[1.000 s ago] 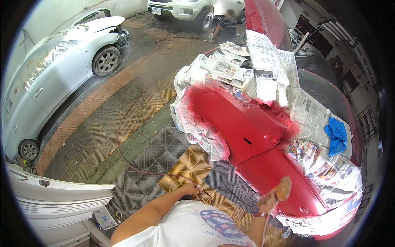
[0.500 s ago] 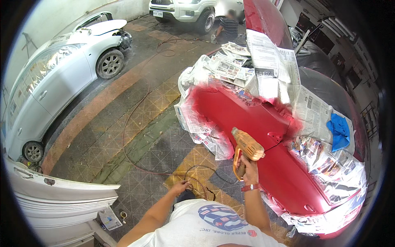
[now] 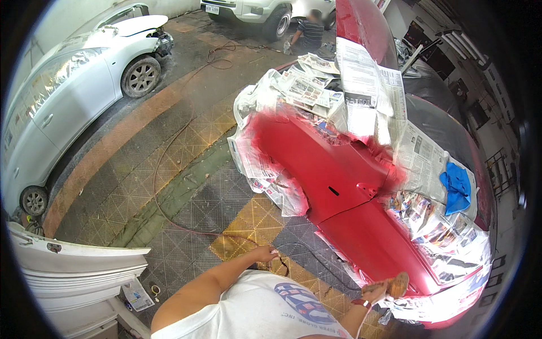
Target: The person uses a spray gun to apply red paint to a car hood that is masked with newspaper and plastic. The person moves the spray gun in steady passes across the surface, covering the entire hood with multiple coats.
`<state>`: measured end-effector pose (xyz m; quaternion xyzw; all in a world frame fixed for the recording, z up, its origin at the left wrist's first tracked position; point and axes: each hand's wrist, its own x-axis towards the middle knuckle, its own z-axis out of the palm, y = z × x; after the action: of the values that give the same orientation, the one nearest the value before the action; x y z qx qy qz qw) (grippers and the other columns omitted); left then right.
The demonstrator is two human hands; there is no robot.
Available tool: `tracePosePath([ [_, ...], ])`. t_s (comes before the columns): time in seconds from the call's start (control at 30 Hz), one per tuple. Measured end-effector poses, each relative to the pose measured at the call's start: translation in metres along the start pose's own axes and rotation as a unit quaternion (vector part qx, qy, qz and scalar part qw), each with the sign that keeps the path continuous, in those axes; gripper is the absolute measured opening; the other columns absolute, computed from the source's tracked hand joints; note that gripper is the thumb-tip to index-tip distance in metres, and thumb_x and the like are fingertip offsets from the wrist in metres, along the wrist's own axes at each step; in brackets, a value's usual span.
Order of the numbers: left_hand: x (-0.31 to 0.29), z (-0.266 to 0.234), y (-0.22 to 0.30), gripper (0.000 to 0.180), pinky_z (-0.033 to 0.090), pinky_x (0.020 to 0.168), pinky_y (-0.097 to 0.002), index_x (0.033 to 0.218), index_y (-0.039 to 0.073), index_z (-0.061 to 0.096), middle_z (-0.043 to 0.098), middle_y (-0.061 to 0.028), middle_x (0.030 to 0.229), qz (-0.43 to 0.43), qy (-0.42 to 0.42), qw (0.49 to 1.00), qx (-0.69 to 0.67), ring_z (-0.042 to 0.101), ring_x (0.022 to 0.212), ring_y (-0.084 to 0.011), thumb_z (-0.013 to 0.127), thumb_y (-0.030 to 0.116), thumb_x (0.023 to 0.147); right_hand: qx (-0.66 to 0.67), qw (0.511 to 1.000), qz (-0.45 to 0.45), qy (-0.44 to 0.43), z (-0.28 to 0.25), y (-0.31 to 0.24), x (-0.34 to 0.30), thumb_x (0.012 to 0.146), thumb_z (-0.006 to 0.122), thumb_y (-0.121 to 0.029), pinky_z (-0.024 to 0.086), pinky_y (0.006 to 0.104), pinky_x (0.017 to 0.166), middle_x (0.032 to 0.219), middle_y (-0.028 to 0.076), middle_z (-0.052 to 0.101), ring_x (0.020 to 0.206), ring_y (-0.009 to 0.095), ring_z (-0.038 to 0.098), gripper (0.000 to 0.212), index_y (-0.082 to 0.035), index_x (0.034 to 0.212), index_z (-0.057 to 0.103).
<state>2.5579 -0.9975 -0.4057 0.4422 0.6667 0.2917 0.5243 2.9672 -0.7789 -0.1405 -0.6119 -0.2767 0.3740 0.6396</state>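
Note:
My right hand (image 3: 372, 292) is wrapped round an orange heat gun (image 3: 399, 285), low at the right over the red car's door (image 3: 372, 243). The gun is partly blurred, and its nozzle cannot be made out. My left hand (image 3: 264, 253) is closed in front of my body, pinching a thin dark cord (image 3: 284, 264). Ahead lies the red front fender (image 3: 293, 158), with a small dark slot in it. Newspaper sheets (image 3: 307, 90) with red overspray along their edges surround the red panels.
A blue cloth (image 3: 456, 188) rests on the newspaper at the right. A reddish hose (image 3: 160, 169) curves across the tiled floor. A pale car (image 3: 73, 107) stands left, white panels (image 3: 79, 277) lower left. A person (image 3: 310, 31) sits by a white vehicle (image 3: 248, 14) at the back.
My right hand has carried the heat gun down and to the right, from the fender's edge to the lower door. My left hand still holds the cord. The view has shifted slightly.

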Motion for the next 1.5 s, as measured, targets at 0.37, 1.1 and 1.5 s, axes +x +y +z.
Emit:
tracePosePath([
  [0.37, -0.008, -0.005, -0.007, 0.052, 0.053, 0.096, -0.0404, 0.119, 0.008, 0.075, 0.075, -0.0158, 0.120, -0.099, -0.027, 0.991, -0.080, 0.070, 0.112, -0.0309, 0.064, 0.054, 0.097, -0.042, 0.984, 0.057, -0.163, 0.071, -0.013, -0.064, 0.091, 0.077, -0.025, 0.051, 0.0337, 0.069, 0.096, 0.005, 0.061, 0.080, 0.017, 0.061, 0.035, -0.007, 0.111, 0.056],
  [1.1, -0.089, -0.031, -0.024, 0.050, 0.052, 0.099, -0.0405, 0.129, 0.006, 0.071, 0.073, -0.0202, 0.123, -0.143, 0.148, 0.968, -0.142, 0.069, 0.114, -0.0347, 0.064, 0.046, 0.098, 0.007, 0.924, 0.052, -0.378, 0.205, 0.005, -0.133, 0.096, 0.072, -0.014, 0.053, 0.0282, 0.060, 0.082, 0.004, 0.062, 0.066, 0.015, 0.062, 0.025, -0.004, 0.115, 0.060],
  [1.5, 0.001, -0.027, 0.063, 0.060, 0.053, 0.099, -0.0425, 0.130, 0.017, 0.072, 0.072, -0.0171, 0.125, -0.024, -0.185, 0.981, 0.051, 0.068, 0.114, -0.0367, 0.056, 0.064, 0.098, 0.077, 0.977, 0.084, -0.181, -0.044, -0.042, 0.066, 0.103, 0.061, -0.035, 0.050, 0.0334, 0.050, 0.070, 0.000, 0.062, 0.057, 0.014, 0.059, 0.027, -0.015, 0.084, 0.060],
])
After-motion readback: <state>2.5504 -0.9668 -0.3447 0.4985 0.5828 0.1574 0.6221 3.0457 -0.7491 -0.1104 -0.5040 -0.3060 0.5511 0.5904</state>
